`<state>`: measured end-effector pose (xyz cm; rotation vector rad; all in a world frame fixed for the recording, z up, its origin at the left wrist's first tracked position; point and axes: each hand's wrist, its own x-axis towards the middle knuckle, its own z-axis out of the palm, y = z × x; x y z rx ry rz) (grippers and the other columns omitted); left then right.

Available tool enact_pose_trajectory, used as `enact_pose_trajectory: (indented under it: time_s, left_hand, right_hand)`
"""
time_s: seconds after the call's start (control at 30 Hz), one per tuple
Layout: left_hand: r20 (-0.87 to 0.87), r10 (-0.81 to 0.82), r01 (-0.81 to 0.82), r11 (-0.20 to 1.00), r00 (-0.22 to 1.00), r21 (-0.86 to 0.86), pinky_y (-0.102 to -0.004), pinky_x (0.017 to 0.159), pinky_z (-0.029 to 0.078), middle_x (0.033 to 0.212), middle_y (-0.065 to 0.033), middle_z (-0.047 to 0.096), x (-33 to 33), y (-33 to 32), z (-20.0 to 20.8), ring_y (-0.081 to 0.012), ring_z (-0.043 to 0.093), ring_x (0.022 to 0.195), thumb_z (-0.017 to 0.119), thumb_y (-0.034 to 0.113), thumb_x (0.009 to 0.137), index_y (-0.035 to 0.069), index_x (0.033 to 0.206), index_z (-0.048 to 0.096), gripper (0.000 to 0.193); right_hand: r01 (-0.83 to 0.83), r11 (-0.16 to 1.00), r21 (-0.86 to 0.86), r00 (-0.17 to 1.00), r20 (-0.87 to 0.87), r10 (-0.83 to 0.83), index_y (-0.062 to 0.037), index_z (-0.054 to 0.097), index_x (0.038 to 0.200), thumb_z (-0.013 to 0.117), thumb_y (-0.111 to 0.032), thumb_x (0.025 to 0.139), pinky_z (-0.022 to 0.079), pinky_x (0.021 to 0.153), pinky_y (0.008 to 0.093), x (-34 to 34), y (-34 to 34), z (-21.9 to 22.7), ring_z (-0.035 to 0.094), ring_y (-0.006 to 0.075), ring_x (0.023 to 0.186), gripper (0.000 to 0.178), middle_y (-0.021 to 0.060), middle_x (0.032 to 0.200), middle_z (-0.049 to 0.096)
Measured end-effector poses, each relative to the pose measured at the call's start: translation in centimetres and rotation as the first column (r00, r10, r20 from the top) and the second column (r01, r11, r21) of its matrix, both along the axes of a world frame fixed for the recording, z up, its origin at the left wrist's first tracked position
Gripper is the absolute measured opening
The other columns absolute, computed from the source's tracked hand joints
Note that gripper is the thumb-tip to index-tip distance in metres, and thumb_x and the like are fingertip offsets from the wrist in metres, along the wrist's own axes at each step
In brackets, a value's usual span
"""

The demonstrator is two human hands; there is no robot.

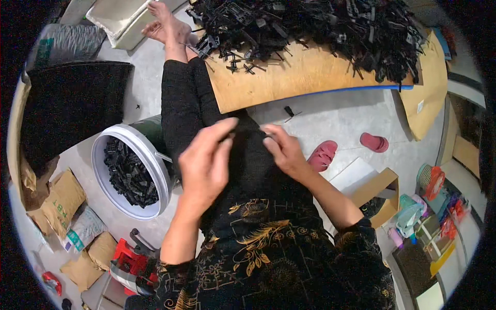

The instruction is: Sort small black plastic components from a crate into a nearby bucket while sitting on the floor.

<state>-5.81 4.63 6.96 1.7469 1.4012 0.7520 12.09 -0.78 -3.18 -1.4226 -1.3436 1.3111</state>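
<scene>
Working over the lap, the person had both hands brought together above the dark trousers, just off the near edge of the wooden board [289, 82]. From the head view, the left hand [205, 164] came in with fingers curled, thumb and forefinger pinched toward the middle; the right hand [283, 150] met it from the other side, fingertips nipping inward too. Between them sat a small black plastic part [247, 130], barely distinguishable from the black cloth behind it, so whether each hand truly clamped it or only touched it could not be told. As far as could be made out, the part's long axis ran roughly left to right, from one set of fingertips to the other, parallel to the board's near edge; which end pointed where was lost in the dark. The step looked like working a single piece by hand, snapping or separating it. The next move, by my judgement, called for a firm two-sided pinch and a short twist. Up on the board lay a heap of black plastic parts [320, 26], spread toward its far edge, and at the person's left stood a white bucket [103, 150] holding more black pieces [129, 173].
</scene>
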Motion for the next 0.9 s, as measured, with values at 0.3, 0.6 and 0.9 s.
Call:
enact_pose_trajectory:
  time_s: [0.3,0.6,0.9]
  left_hand:
    - [-0.167,0.459,-0.455,0.888,0.873,0.066,-0.0269,0.083,0.046,0.101,-0.0101,0.058,-14.8,-4.0,2.2,-0.0171,0.058,0.091,0.046,-0.003,0.089,-0.001,0.121,0.049,0.032]
    - [-0.793,0.363,-0.507,0.858,0.490,0.080,-0.0283,0.083,0.044,0.110,-0.0139,0.059,-21.7,-8.6,1.0,-0.0191,0.057,0.096,0.042,-0.001,0.089,0.006,0.123,0.050,0.036]
    - [-0.726,0.466,-0.486,0.849,0.505,0.207,-0.0370,0.084,0.045,0.111,-0.0184,0.059,-22.3,-10.8,-0.8,-0.0338,0.058,0.099,0.052,0.005,0.087,0.004,0.119,0.052,0.032]
  right_hand:
    - [0.235,0.932,-0.275,0.623,0.779,0.073,-0.0047,0.052,0.107,0.055,-0.027,0.079,0.045,0.060,0.0490,7.7,-1.0,-23.7,0.059,0.0394,0.073,0.036,0.0237,0.077,0.060]
    - [0.170,0.840,-0.516,0.608,0.726,0.323,-0.0087,0.055,0.108,0.052,-0.036,0.081,0.048,0.075,0.0493,7.7,0.8,-23.6,0.059,0.0406,0.090,0.039,0.0215,0.097,0.062]
    - [0.035,0.860,-0.509,0.503,0.752,0.425,-0.0031,0.058,0.099,0.054,-0.033,0.081,0.048,0.074,0.0467,8.8,-0.2,-23.4,0.060,0.0368,0.088,0.035,0.0213,0.093,0.063]
